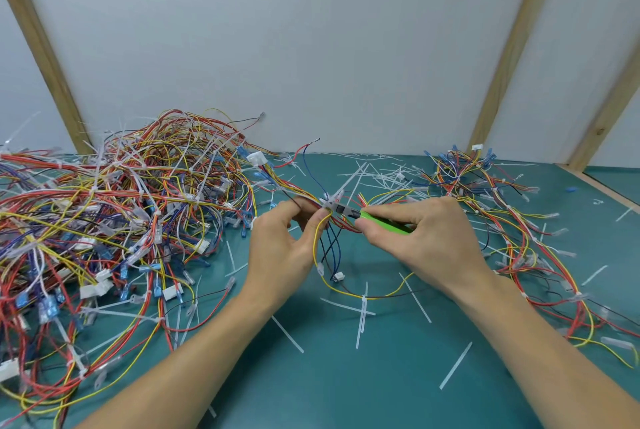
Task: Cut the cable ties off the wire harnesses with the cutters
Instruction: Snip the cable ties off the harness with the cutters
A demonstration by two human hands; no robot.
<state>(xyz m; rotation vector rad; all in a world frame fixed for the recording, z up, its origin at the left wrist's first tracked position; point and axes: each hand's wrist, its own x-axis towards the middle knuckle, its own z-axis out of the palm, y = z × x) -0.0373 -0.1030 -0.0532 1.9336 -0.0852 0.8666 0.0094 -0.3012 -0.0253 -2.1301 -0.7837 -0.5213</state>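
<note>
The cable tie [331,200] sits on the wire harness [323,220] raised above the table's [346,376] middle. Your cutters [349,212] touch it, tips pointing left. Your right hand [415,234] curls around their green handles; your left hand [284,245] pinches the harness just left, both forearms reaching in from the near edge.

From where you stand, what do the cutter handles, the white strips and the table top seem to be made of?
Cutter handles: bright green, smooth, probably plastic or rubber sleeves.
White strips: thin, flat, slightly see-through, likely nylon or similar plastic.
Table top: teal, matte, even surface, possibly a rubber or vinyl mat; I cannot tell for sure.
</note>
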